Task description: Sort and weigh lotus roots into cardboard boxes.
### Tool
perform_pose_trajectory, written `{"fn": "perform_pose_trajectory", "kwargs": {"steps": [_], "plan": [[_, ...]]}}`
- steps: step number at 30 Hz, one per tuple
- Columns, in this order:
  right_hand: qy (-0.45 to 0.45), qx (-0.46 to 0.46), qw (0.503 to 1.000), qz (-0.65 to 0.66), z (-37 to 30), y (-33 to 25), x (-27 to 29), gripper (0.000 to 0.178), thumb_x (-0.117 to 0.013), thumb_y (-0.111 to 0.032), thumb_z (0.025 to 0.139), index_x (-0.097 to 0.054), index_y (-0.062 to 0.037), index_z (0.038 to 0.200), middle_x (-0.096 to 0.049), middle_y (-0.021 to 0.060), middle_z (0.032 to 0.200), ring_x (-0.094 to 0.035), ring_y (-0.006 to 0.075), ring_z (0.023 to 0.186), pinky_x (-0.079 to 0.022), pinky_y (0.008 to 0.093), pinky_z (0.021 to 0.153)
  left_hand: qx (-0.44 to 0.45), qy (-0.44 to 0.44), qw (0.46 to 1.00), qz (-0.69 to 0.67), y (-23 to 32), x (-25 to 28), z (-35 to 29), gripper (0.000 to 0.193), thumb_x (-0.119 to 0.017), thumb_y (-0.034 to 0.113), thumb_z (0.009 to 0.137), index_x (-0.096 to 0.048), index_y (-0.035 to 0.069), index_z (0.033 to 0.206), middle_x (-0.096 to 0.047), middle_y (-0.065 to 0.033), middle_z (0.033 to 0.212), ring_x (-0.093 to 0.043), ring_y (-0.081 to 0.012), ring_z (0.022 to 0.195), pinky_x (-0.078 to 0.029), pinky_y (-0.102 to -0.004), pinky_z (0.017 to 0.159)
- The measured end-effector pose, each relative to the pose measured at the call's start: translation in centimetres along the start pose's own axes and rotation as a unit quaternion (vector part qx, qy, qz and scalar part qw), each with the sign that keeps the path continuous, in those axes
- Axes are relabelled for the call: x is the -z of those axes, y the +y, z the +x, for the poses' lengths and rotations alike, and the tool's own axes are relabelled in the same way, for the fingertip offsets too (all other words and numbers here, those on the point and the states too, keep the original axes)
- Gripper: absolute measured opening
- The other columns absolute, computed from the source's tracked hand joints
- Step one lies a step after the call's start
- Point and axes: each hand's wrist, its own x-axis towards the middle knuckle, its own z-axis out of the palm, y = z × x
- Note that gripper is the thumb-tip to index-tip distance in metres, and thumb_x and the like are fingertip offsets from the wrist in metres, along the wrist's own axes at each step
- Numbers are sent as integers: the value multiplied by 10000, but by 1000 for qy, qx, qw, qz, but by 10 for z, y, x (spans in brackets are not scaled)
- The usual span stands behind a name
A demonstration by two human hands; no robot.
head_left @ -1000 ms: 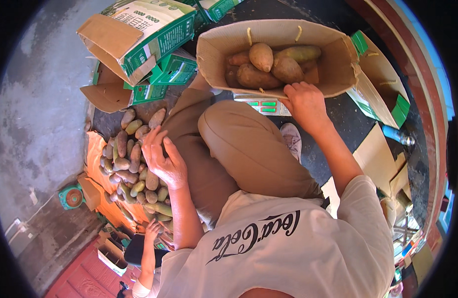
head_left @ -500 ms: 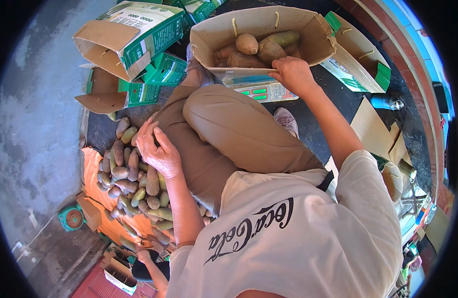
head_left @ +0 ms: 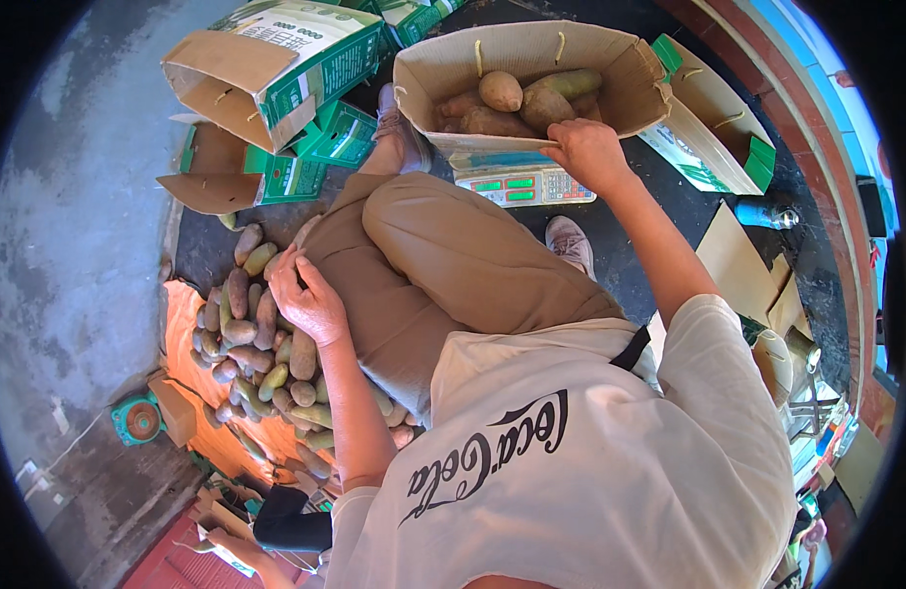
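A cardboard box (head_left: 472, 144) with rope handles sits on a digital scale (head_left: 524, 187) in front of me. Inside it lie several large, oblong, brown and green vegetables (head_left: 501, 91). My right hand (head_left: 585, 153) is closed over the box's near rim, toward its right side. At my left, my left hand (head_left: 308, 299) hovers beside my thigh at the edge of a heap of similar oblong vegetables (head_left: 242, 332). Its fingers are loosely bent and apart, and I see nothing held in them. The heap lies partly on an orange sheet (head_left: 183, 334).
Green-and-white cartons (head_left: 315, 59) stand at the far left, and another open carton (head_left: 718, 128) stands right of the scale. A blue bottle (head_left: 765, 214) and flat cardboard (head_left: 733, 265) lie at right. Another person's arm (head_left: 247, 555) shows at lower left.
The view has shifted slightly, so most things sit a little differently. My left hand has drawn back a little; my right hand keeps its grip on the box. The other person's arm has moved.
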Motion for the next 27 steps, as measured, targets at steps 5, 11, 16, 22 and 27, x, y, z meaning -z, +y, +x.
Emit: {"fn": "perform_pose_trajectory", "kwargs": {"steps": [5, 11, 16, 22, 27], "plan": [[-6, 12, 1000, -18, 1, 3, -1, 227, -636, -307, 752, -580, -87, 756, -604, 73, 697, -598, 260, 723, -468, 389, 644, 7, 17, 999, -39, 22, -5, 8, 166, -483, 97, 864, -602, -18, 851, -626, -158, 952, -569, -319, 882, -435, -397, 796], [3, 19, 1000, -13, 1, 3, -1, 217, -639, -301, 749, -580, -92, 752, -604, 74, 689, -598, 253, 720, -469, 384, 642, -24, 17, 999, -22, 34, -9, 9, 150, -501, 94, 852, -610, -8, 854, -632, -150, 954, -575, -306, 871, -433, -395, 793], [-5, 26, 999, -19, -1, 8, -2, 214, -639, -291, 749, -579, -85, 757, -611, 76, 709, -600, 252, 734, -471, 384, 644, -35, 12, 999, -10, 35, -11, 8, 162, -493, 98, 856, -616, -7, 865, -634, -145, 954, -575, -306, 877, -438, -389, 788], [-47, 12, 998, -32, -2, 33, 15, 217, -671, -262, 723, -576, -75, 780, -595, 93, 732, -589, 291, 766, -459, 409, 679, -24, 9, 1000, 8, 25, -10, 6, 182, -484, 108, 865, -618, -15, 874, -635, -140, 954, -575, -303, 878, -443, -387, 790], [-47, 7, 998, -40, -7, 46, 19, 224, -669, -266, 727, -576, -69, 777, -601, 110, 729, -592, 302, 750, -458, 409, 662, -13, 8, 1000, 10, 19, -10, 6, 188, -484, 113, 868, -619, -17, 886, -636, -140, 950, -576, -302, 876, -443, -387, 790]]}}
